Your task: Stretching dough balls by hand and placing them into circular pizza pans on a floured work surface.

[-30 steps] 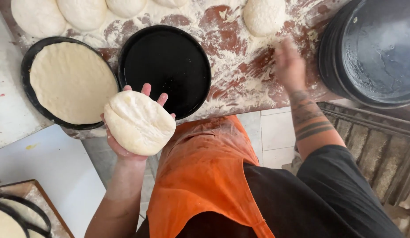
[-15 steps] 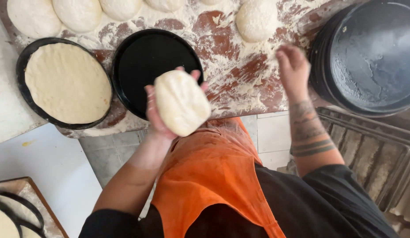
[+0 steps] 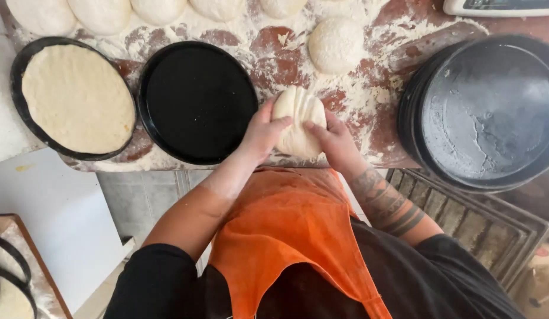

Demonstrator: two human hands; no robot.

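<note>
A pale dough piece (image 3: 298, 121) lies on the floured reddish counter (image 3: 274, 44), folded and creased along its top. My left hand (image 3: 262, 133) presses its left side and my right hand (image 3: 333, 139) grips its right side, fingers dug into the dough. Just left of the dough sits an empty black round pan (image 3: 197, 100). Further left another black pan (image 3: 17, 77) holds a flattened dough disc (image 3: 76, 97).
A round dough ball (image 3: 336, 44) rests behind my hands, with several more dough balls (image 3: 100, 12) along the far edge. A stack of floured dark pans (image 3: 484, 112) stands at the right. Metal trays (image 3: 463, 218) lie lower right. An orange apron covers my front.
My left hand carried the dough from in front of my apron up onto the counter. My right hand came in from the right, and both hands now squeeze the dough.
</note>
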